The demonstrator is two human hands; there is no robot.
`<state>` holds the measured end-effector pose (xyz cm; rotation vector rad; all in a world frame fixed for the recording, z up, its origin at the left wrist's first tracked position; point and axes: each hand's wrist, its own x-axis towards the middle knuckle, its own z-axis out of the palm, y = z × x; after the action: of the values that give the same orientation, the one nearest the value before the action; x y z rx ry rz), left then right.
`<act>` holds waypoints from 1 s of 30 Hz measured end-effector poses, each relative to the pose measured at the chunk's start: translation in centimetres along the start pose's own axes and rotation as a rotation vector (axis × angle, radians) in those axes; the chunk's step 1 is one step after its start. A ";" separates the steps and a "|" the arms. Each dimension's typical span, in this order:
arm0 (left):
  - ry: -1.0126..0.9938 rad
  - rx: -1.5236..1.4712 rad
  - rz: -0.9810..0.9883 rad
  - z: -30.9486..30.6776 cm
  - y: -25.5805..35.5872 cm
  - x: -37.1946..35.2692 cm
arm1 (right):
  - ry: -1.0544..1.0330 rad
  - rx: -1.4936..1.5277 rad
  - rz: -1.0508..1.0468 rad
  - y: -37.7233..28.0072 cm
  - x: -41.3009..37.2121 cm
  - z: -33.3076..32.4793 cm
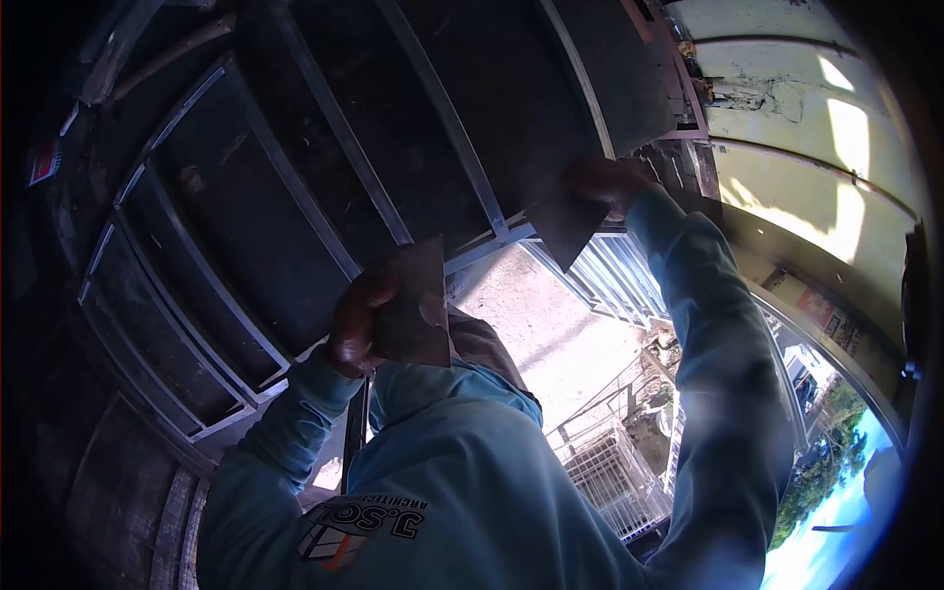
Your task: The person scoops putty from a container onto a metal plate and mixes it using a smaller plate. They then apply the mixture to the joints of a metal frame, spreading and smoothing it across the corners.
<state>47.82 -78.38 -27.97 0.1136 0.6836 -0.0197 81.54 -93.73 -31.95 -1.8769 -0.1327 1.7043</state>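
My left hand (362,320) is closed on a flat brown sheet (418,320) with straight edges, which looks like a piece of sandpaper. A second dark brown piece of the same look (568,236) hangs with its corner down from my right hand (608,185), whose fingers lie in shadow but appear closed on its upper edge. The two pieces are apart. Just beyond both hands is a metal frame (440,98) of grey bars over a dark surface.
Another barred frame (221,295) lies at the left. A ribbed metal sheet (600,275) and a white wire cage (612,479) are below on the right, near sunlit ground (526,305). A pale yellow wall (787,118) stands at the upper right.
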 end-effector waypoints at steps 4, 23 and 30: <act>-0.023 0.031 -0.021 -0.6 1.1 1.3 | -0.035 -0.017 0.199 -0.8 2.1 2.0; -0.166 -0.040 -0.339 4.9 -6.8 5.5 | 0.680 -0.814 -1.224 5.0 -16.8 9.2; -0.061 0.800 0.546 10.4 -10.5 5.8 | 0.741 -0.492 -0.988 9.2 -22.0 4.6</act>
<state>58.30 -89.86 -24.70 1.0600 0.5327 0.2297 70.58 -109.58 -17.17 -2.0933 -1.0380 0.2917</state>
